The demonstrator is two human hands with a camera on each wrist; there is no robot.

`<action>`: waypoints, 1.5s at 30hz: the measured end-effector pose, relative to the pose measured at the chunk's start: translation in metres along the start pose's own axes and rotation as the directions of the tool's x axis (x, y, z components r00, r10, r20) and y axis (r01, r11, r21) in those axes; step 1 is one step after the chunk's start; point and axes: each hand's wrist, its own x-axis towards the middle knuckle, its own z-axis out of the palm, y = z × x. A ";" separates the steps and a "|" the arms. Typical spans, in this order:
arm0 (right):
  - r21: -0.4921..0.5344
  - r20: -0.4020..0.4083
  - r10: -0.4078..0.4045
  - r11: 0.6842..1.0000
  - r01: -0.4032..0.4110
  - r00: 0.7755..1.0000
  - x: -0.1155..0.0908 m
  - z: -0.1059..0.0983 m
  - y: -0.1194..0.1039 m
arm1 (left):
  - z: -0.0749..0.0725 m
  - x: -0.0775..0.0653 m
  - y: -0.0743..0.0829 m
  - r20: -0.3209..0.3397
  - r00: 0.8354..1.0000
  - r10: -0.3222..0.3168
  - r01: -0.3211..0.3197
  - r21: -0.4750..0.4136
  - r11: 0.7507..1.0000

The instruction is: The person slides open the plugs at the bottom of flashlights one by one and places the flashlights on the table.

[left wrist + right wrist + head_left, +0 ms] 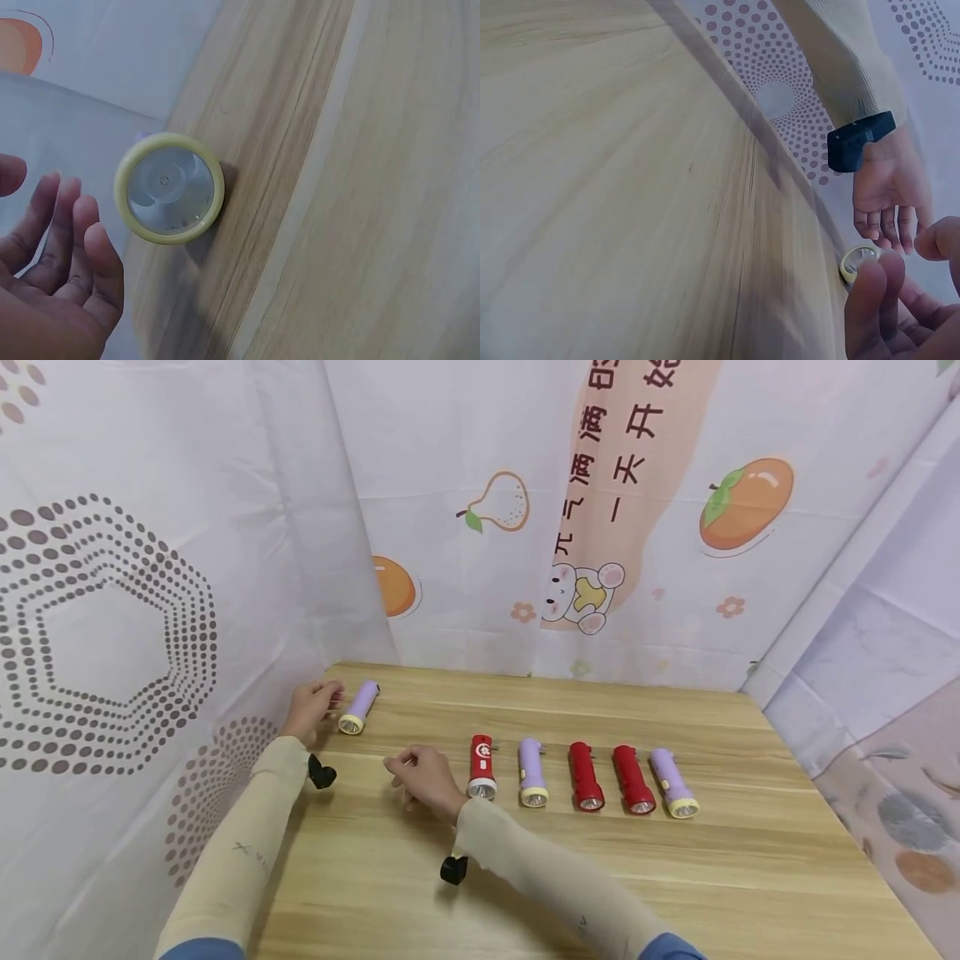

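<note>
At the table's far left lies a purple flashlight (pixel 363 703) with a yellow rim; its lens faces the camera in the left wrist view. My left hand (pixel 310 710) is just left of it, fingers loosely bent and apart from it, as the left wrist view shows around the hand (pixel 64 281). Over the table, left of the row, hovers my right hand (pixel 427 779), fingers relaxed and holding nothing. Nearest to it is a red flashlight with a white rim (pixel 482 767). In the right wrist view its fingers (pixel 866 304) partly cover the purple flashlight's yellow rim (pixel 853 264).
Right of the white-rimmed flashlight stretch a purple flashlight (pixel 532 772), a red flashlight (pixel 585 776), another red flashlight (pixel 633 779) and a second purple one (pixel 673 782). Curtains (pixel 450 443) border the wooden table (pixel 600 877) at the back and sides.
</note>
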 end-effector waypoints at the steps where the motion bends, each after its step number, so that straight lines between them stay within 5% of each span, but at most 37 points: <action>1: 0.003 0.005 0.003 1.000 -0.003 1.000 0.002 0.003 -0.001 | -0.001 0.001 0.000 0.005 1.000 -0.010 0.010 0.008 1.000; 21: 0.160 0.005 0.132 0.978 -0.131 0.991 0.049 0.044 -0.005 | -0.019 0.021 -0.010 0.007 0.996 -0.089 0.087 0.142 0.986; 28: 0.117 -0.041 0.156 0.982 -0.150 0.987 0.064 0.051 -0.005 | -0.016 0.028 -0.014 0.074 0.990 -0.121 0.109 0.151 0.982; 45: -0.115 -0.128 0.156 0.978 -0.171 0.979 0.099 0.054 -0.002 | 0.001 0.034 -0.019 0.122 0.984 -0.133 0.107 0.196 0.975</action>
